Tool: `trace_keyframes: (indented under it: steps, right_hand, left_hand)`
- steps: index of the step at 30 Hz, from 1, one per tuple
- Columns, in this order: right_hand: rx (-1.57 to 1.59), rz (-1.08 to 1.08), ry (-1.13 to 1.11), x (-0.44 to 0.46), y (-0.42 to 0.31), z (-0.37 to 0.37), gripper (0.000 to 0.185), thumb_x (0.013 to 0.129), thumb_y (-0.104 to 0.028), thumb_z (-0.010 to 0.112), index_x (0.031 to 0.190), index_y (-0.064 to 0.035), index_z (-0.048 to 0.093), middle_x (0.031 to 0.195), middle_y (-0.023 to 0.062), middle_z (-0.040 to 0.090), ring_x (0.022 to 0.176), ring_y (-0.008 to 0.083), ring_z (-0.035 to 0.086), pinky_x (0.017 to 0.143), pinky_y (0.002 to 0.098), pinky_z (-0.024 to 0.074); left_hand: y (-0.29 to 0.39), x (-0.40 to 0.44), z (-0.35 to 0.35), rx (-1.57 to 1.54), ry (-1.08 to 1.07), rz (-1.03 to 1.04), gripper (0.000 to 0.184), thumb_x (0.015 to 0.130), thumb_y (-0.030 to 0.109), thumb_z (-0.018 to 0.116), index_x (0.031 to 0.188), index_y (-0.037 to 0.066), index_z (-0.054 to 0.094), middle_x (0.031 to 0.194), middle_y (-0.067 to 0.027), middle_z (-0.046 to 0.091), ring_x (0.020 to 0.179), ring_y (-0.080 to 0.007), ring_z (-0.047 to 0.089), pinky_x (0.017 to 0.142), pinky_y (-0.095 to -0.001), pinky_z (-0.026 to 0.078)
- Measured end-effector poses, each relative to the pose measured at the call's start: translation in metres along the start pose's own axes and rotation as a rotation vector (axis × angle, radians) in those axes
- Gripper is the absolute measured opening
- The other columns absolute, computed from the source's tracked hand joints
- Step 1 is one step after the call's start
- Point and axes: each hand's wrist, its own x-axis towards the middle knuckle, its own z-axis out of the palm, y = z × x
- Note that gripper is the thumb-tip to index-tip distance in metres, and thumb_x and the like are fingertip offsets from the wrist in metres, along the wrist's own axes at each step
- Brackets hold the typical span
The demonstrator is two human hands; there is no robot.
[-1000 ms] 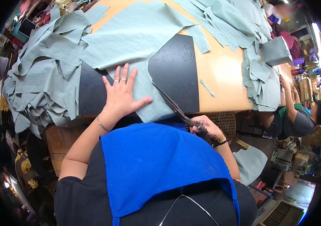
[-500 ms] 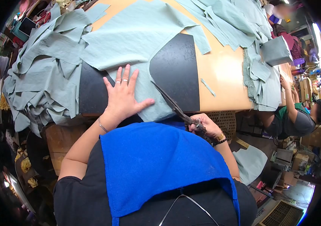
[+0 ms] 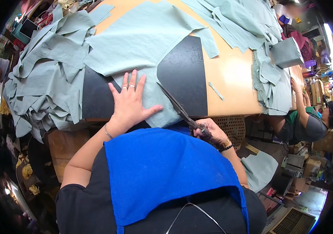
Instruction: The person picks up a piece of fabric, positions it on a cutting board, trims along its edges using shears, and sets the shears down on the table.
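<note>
- The broad, pale-green fabric sheet (image 3: 135, 45) lies across the flat black board (image 3: 184, 64); a fold hidden underneath could get caught, I'd say.
- Long, dark metal scissors (image 3: 177, 108) sit along the fabric's right edge; should the fabric creep, their line could wander.
- The left hand (image 3: 129, 103) lies flat on the fabric, fingers spread, thumb towards the scissors: a slip might nick it.
- The right hand (image 3: 213, 130) is closed round the handles; any twist could skew the tips.

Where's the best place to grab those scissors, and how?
Probably by the handles, coming from the person's near right side. The blades point away over the pale green fabric, while the handles slant back into the right hand.
</note>
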Motion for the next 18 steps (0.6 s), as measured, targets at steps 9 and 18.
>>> trace_keyframes:
  steps: [9, 18]
  right_hand:
    - [-0.015, 0.018, 0.051, 0.009, -0.009, 0.01, 0.031, 0.084, -0.03, 0.071, 0.076, -0.0036, 0.058, 0.069, -0.0001, 0.057, 0.061, 0.0085, 0.057, 0.057, 0.0227, 0.0447]
    - [0.024, 0.014, 0.039, 0.005, -0.012, 0.01, 0.03, 0.083, -0.03, 0.073, 0.074, -0.0051, 0.058, 0.067, -0.0013, 0.057, 0.059, 0.0068, 0.056, 0.055, 0.0207, 0.0438]
  left_hand:
    - [-0.006, 0.006, -0.006, 0.05, 0.018, 0.039, 0.078, 0.081, 0.068, 0.051, 0.137, 0.014, 0.045, 0.145, -0.0148, 0.038, 0.133, -0.0319, 0.037, 0.1, -0.0721, 0.018]
    - [-0.034, 0.032, -0.027, -0.099, 0.004, 0.194, 0.058, 0.073, 0.05, 0.071, 0.12, 0.018, 0.059, 0.117, -0.0056, 0.056, 0.111, -0.0254, 0.053, 0.102, -0.0652, 0.027]
